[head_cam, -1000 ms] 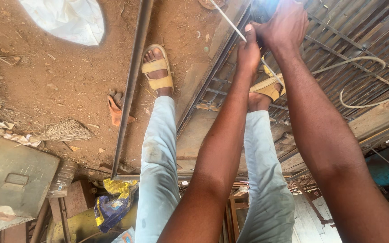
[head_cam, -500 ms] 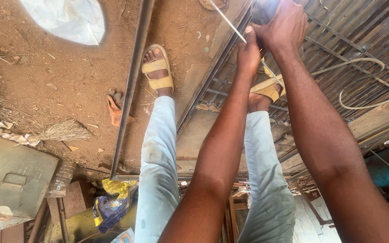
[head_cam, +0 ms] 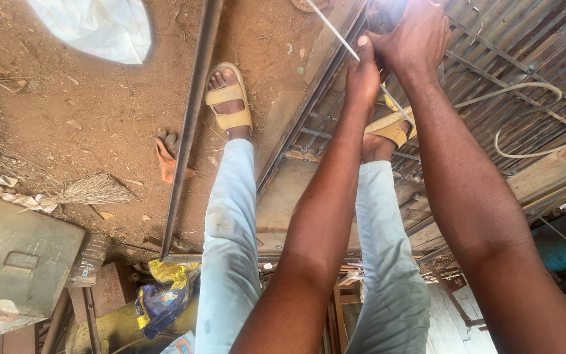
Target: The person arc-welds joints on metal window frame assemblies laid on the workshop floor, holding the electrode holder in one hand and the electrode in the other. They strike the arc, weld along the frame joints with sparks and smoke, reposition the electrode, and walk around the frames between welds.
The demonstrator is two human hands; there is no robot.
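Note:
Both my arms reach down between my legs to a metal frame of thin bars lying on the dirt. My left hand is closed on a thin pale metal rod that slants across the frame's edge. Just beside and above it, my right hand grips a dark tool at the picture's top edge; the hand and the frame edge hide most of the tool. My feet in tan sandals stand on either side of the frame's edge.
A long dark steel bar lies on the dirt at left. A white sack, a straw broom, a grey metal box and a pale hose on the frame surround the spot.

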